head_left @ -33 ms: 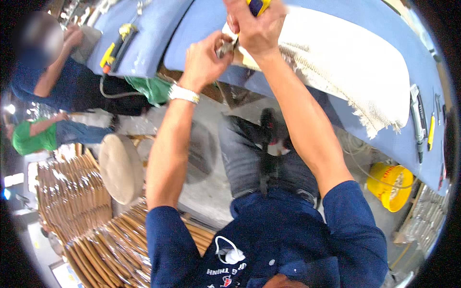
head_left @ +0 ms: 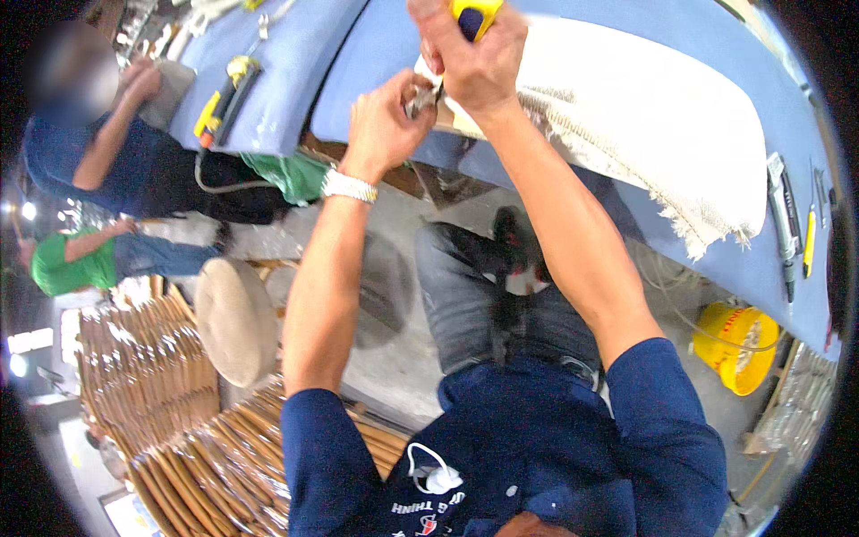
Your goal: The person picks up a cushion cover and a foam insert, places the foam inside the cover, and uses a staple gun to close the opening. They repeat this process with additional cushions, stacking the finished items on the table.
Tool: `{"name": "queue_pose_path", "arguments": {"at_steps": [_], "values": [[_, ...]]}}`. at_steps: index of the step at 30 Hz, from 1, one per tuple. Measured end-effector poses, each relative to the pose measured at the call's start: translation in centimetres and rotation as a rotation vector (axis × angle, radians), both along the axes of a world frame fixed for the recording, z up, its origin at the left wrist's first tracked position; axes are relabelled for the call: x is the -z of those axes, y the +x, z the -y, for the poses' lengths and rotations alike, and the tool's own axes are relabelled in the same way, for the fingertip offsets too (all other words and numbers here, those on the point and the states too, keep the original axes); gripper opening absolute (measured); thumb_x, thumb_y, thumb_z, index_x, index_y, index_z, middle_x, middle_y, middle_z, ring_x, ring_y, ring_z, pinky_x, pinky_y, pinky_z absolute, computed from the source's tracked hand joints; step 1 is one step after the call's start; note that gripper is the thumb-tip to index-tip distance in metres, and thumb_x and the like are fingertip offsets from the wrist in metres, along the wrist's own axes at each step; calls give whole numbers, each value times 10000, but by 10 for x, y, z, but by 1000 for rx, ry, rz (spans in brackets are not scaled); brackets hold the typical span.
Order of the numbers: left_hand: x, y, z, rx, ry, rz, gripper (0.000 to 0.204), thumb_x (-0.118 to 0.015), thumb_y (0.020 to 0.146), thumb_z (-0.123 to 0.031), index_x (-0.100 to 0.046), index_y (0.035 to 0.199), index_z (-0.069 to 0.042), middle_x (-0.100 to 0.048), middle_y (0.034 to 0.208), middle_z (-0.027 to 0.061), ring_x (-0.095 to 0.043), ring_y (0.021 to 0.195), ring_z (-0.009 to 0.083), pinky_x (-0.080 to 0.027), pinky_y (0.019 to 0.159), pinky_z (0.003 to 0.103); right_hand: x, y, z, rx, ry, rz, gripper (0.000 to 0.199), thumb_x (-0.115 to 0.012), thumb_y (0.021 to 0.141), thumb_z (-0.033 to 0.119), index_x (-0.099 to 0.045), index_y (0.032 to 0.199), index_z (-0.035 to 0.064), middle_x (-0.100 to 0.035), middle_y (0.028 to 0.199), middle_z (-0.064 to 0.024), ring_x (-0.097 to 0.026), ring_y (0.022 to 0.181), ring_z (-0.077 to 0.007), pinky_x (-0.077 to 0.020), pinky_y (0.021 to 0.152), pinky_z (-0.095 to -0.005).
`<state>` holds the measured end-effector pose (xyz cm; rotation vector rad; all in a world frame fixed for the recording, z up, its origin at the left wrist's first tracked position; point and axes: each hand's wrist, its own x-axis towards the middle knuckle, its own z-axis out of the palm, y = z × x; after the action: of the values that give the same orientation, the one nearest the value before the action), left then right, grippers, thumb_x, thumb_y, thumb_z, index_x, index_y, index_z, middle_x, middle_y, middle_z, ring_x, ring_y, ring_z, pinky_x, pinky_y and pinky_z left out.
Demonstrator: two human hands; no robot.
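1. Yellow bucket stands on the floor under the right end of the blue bench; its contents cannot be made out.
2. Right hand is closed round a yellow-handled tool at the top edge of the view, above the bench's near edge.
3. Left hand is curled, fingers pinched on a small metal part just below the right hand; the two hands touch or nearly touch.
4. Both forearms rise from the lower edge, converging at the bench; a pale wristband sits on the left wrist.
5. Cream fringed fabric lies on the bench, directly right of the hands.
6. Another person in dark blue sits at far left.
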<state>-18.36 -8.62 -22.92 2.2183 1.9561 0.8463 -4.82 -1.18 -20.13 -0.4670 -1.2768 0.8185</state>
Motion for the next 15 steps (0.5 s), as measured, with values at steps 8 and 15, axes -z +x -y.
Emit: {"name": "queue_pose_path", "arguments": {"at_steps": [8,15], "values": [[6,-1,-11,38,33,56,229,-722,816,-120,-659,1033,-86,-638,664,126,-634,602,341,-476,584,430,-6,8,6,-66,200,-135,320,-758,949,226,-595,728,63,-531,556,35,-479,476,-42,-366,432,-228],[15,-6,-10,9,-25,230,237,-758,821,-126,-673,1035,-68,-593,634,89,-558,549,207,-472,581,364,-1,6,2,-141,47,-141,307,-756,943,206,-580,745,51,-524,549,24,-478,473,-47,-376,429,-240]]}}
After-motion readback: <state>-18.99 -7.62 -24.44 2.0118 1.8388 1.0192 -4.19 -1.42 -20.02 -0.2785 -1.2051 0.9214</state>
